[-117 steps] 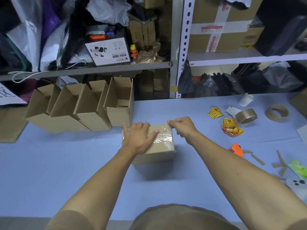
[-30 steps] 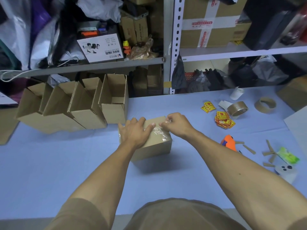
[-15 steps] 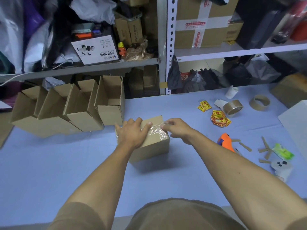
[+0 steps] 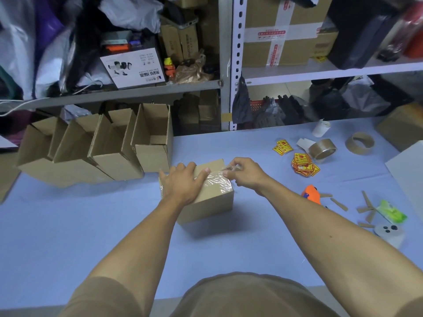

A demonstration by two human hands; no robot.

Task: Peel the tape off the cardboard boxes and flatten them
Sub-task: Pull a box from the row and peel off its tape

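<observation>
**A:** From the head view, what are the hands doing?

**B:** I see the left hand (image 4: 183,183) lying flat on top of the sealed box (image 4: 206,197), fingers straight and pressing it down. The right hand (image 4: 246,173) is at the far right corner of the box top, and its fingers pinch the clear tape (image 4: 219,180) there — a small crinkled piece of it is lifted between the fingertips.

**A:** And where is the box?

**B:** It stands on the blue table (image 4: 91,225), in the middle, in front of the person. The tape runs across its top, shiny and wrinkled, and goes down a little over the right edge.

**A:** Other boxes?

**B:** Yes, a row of open boxes (image 4: 119,152) stands to the left and behind, close to the shelf (image 4: 225,65); the nearest one is just beside the sealed box.

**A:** What is on the right side?

**B:** A roll of tape (image 4: 322,149), an empty cardboard ring (image 4: 359,143), red-yellow stickers (image 4: 303,167), an orange tool (image 4: 311,194) and some small cardboard strips (image 4: 366,208) — all well apart from the hands.
</observation>
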